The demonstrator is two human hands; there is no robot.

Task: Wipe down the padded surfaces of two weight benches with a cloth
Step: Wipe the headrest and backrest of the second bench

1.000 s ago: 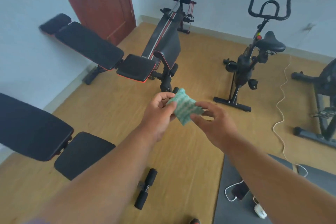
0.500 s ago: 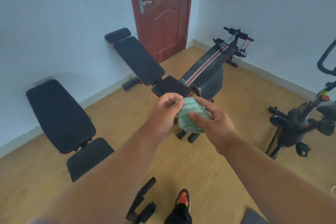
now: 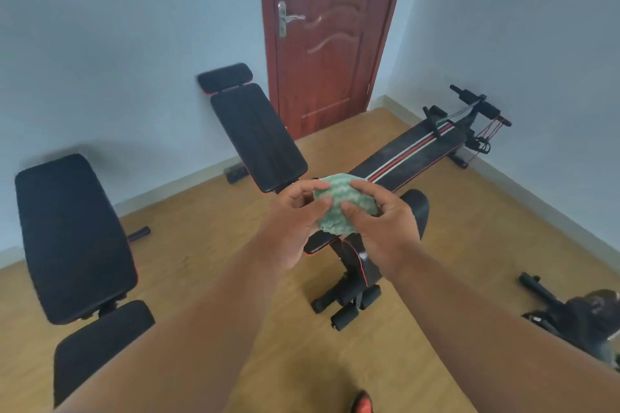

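Both hands meet in mid-air ahead of the chest, and the green-and-white cloth (image 3: 339, 206) is bunched between them: the left hand (image 3: 295, 225) pinches its near edge with curled fingers, and the right hand (image 3: 382, 225) wraps round its far side. Below and behind the cloth stands the farther weight bench (image 3: 258, 136), its black backrest tilted up toward the wall, its seat mostly hidden by the hands. The nearer weight bench (image 3: 72, 238) stands at the left, well apart, also inclined. A sit-up board (image 3: 412, 152) with red and white stripes runs toward the right corner. Part of an exercise machine (image 3: 577, 318) shows at the right edge. The floor (image 3: 208, 245) is light wood; a dark red door (image 3: 330, 33) is set in pale blue walls.
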